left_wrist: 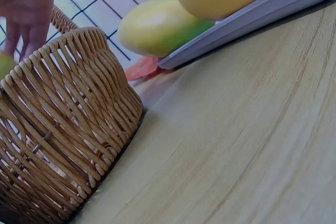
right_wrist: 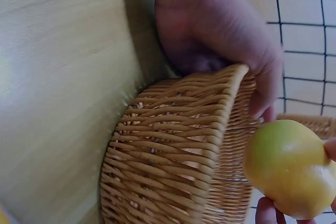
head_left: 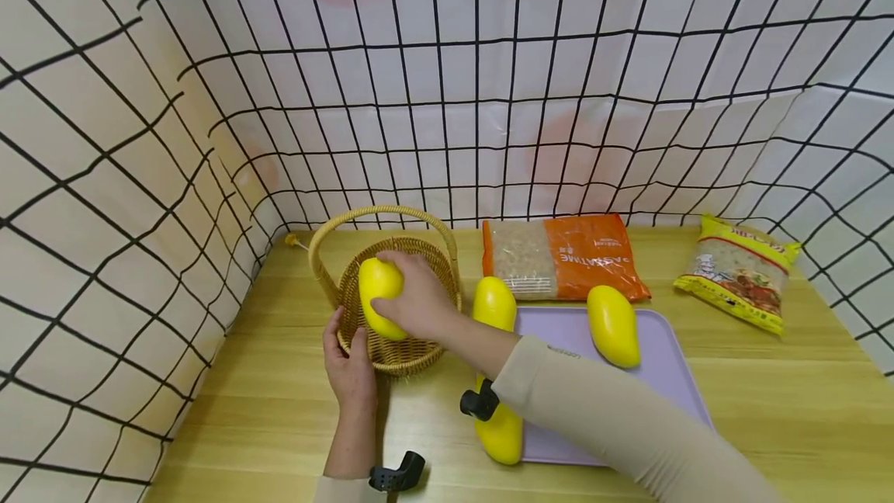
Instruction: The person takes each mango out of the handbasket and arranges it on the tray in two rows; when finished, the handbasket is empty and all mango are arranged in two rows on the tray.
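Note:
A yellow mango (head_left: 380,297) is gripped by my right hand (head_left: 421,293) over the mouth of a round wicker basket (head_left: 412,362) with a tall arched handle. In the right wrist view this mango (right_wrist: 289,169) shows a greenish patch and hangs at the basket's rim, with fingertips around it. My left hand (head_left: 351,363) holds the near left side of the rim; in the right wrist view its thumb and fingers (right_wrist: 265,85) hook over the edge. The inside of the basket is partly hidden by the hand and mango.
Right of the basket lies a lilac tray (head_left: 552,452). One mango (head_left: 615,326) rests on it; two more, a far mango (head_left: 494,303) and a near mango (head_left: 500,433), lie along its left edge. Behind are an orange bag (head_left: 594,254) and a yellow bag (head_left: 740,274), before a black wire grid (head_left: 477,99).

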`<state>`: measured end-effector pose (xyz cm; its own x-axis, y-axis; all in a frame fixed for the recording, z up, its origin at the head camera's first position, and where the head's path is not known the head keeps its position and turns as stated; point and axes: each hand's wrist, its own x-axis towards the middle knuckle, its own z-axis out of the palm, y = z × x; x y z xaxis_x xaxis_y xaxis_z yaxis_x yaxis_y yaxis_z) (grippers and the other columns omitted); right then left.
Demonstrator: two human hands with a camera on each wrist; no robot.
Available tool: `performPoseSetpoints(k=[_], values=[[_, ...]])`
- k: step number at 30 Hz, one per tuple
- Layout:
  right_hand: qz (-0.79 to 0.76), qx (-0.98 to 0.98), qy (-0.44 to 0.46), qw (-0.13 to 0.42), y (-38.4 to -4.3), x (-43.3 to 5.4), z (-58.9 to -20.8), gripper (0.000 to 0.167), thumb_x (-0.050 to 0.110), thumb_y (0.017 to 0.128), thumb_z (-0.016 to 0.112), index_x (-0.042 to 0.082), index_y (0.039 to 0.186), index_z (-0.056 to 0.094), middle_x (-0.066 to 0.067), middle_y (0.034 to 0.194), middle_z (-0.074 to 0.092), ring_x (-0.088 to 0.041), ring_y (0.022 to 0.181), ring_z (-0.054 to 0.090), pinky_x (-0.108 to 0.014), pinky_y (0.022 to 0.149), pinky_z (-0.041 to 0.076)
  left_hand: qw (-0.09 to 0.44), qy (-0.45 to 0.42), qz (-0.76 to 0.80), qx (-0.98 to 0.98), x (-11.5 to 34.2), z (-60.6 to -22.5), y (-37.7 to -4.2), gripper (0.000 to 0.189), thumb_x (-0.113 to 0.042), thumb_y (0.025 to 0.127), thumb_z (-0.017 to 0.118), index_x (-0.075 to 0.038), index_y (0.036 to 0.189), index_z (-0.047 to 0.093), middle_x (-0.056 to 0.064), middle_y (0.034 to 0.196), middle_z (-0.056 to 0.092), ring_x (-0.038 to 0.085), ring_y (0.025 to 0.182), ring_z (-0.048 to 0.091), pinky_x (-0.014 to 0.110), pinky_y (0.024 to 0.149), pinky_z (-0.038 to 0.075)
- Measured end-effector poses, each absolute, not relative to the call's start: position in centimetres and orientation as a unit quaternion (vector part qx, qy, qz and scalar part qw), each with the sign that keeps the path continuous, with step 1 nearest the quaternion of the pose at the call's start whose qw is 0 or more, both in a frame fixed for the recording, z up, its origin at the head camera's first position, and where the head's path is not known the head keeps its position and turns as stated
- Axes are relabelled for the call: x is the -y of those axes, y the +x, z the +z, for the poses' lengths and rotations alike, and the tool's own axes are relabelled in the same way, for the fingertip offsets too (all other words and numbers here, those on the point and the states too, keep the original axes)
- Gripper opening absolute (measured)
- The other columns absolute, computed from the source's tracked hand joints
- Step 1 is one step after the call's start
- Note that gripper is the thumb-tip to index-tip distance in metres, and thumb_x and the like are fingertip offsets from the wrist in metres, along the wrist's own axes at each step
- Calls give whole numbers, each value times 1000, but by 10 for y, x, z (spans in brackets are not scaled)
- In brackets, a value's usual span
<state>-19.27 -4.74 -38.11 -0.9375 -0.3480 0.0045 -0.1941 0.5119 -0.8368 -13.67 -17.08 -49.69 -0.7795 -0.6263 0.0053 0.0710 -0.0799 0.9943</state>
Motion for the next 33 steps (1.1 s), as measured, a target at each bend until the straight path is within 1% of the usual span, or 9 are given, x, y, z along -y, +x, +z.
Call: performPoseSetpoints(k=[4,8,14,18,22,25,27,31,33], values=[[-451,-867,-193,86,-181,33,-371,70,21,86,78,26,150,50,-7,150,50,-31,121,60,-49,93,58,246,222,-699,633,170,-497,-136,50,-8,98,57,-13,147,50,7,162,39,26,156,22,49,129,16],[-410,-876,-236,97,-171,17,-365,68,21,86,77,25,149,51,-6,148,52,-26,117,61,-44,92,57,250,222,-701,630,170,-497,-136,50,-7,98,57,-12,147,50,7,161,40,25,153,26,48,127,21],[-333,-891,-286,114,-157,-8,-356,66,25,87,77,27,149,53,-3,147,54,-21,117,59,-41,90,54,254,214,-703,628,169,-499,-136,49,-6,99,55,-11,147,49,7,160,40,25,151,29,49,125,25],[-294,-898,-301,129,-149,-25,-351,66,27,86,77,28,148,54,-2,146,55,-19,115,59,-39,87,54,254,215,-704,628,169,-500,-135,49,-7,99,55,-11,147,50,8,160,40,26,152,28,49,126,23],[-275,-896,-317,146,-142,-43,-347,65,24,84,76,28,146,57,-2,143,56,-18,113,59,-39,87,53,252,208,-706,628,171,-501,-135,49,-6,99,55,-9,147,49,8,163,37,25,155,23,46,128,18],[-269,-895,-316,162,-135,-59,-342,64,24,83,76,30,145,58,0,140,57,-17,109,59,-40,85,53,252,203,-708,628,172,-501,-136,49,-5,99,54,-8,148,48,7,163,36,23,154,24,44,128,20],[-268,-898,-307,167,-130,-70,-340,64,24,84,75,31,145,57,0,140,57,-17,109,59,-40,85,53,254,203,-706,629,172,-500,-136,49,-5,99,54,-8,147,48,8,162,38,23,152,28,42,126,24],[-305,-900,-258,174,-119,-93,-342,66,29,85,78,34,146,53,-3,140,55,-18,108,57,-38,84,54,251,205,-704,632,171,-499,-136,49,-5,99,54,-9,147,49,8,161,39,24,150,31,39,122,29],[-340,-895,-225,178,-115,-104,-345,68,33,85,80,35,146,51,-4,142,53,-20,109,56,-36,83,54,251,203,-704,633,171,-499,-136,49,-5,99,54,-9,147,49,8,161,39,24,150,31,38,121,29]])
